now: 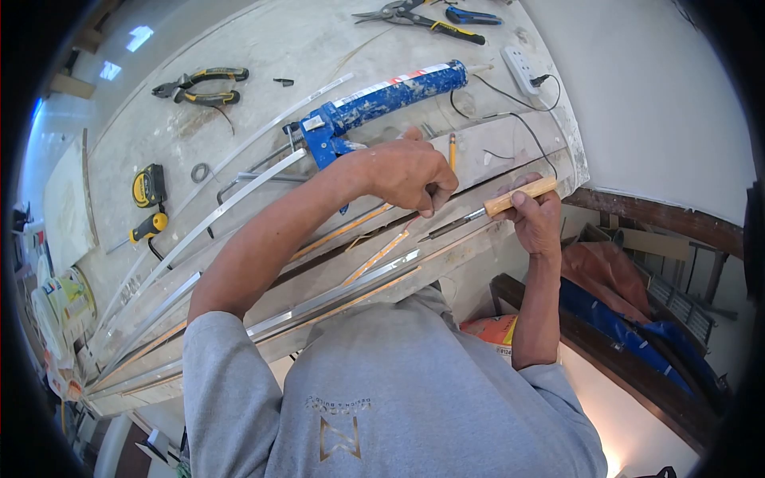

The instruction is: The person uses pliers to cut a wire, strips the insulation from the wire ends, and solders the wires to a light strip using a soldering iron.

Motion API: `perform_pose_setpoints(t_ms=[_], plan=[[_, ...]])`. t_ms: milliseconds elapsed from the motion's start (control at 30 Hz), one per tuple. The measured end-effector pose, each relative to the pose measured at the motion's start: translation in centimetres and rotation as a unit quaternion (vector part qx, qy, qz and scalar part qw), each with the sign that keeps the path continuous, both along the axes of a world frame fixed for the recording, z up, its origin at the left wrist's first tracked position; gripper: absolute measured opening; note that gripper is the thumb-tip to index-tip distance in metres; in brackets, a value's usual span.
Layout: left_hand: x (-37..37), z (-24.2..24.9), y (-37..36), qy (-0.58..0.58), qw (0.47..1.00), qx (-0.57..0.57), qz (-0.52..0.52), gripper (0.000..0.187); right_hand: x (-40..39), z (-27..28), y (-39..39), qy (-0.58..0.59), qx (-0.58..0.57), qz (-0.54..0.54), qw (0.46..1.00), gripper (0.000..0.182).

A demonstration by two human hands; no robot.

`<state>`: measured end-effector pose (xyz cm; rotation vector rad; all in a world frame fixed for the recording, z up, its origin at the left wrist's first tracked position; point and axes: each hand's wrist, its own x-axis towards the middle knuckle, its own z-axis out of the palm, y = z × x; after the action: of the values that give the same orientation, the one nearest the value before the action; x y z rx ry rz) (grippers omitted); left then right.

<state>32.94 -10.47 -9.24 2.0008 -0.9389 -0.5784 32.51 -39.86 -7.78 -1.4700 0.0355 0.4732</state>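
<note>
My right hand (532,213) is wrapped around the wooden handle of a soldering iron (519,199). Its metal tip points left, below my left fingertips. My left hand (414,177) is closed in a pinch with the fingertips pointing down; what sits between them is too small to make out. Just under those fingertips, a thin reddish wire rises from the end of an LED strip (376,259). Beside it lies a metal channel (339,291) along the near edge of the workbench. A pencil (453,151) lies just right of my left hand.
A blue caulking gun (398,95) lies beyond my left hand. Pliers (209,86), tin snips (422,17), a utility knife (473,16), a tape measure (149,186) and a yellow-black screwdriver (148,228) surround it. A power strip (521,70) with a plugged-in cord sits far right.
</note>
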Motion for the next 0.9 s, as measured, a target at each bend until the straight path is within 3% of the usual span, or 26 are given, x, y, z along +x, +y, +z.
perform_pose_setpoints(t_ms=[767, 900], plan=[[0.4, 0.3, -0.6, 0.01, 1.0, 0.009, -0.005, 0.013, -0.1, -0.2, 0.1, -0.006, 0.013, 0.0, 1.0, 0.03], [0.0, 0.6, -0.6, 0.004, 1.0, 0.008, 0.006, 0.023, -0.1, -0.5, -0.3, -0.004, 0.017, -0.007, 1.0, 0.031]])
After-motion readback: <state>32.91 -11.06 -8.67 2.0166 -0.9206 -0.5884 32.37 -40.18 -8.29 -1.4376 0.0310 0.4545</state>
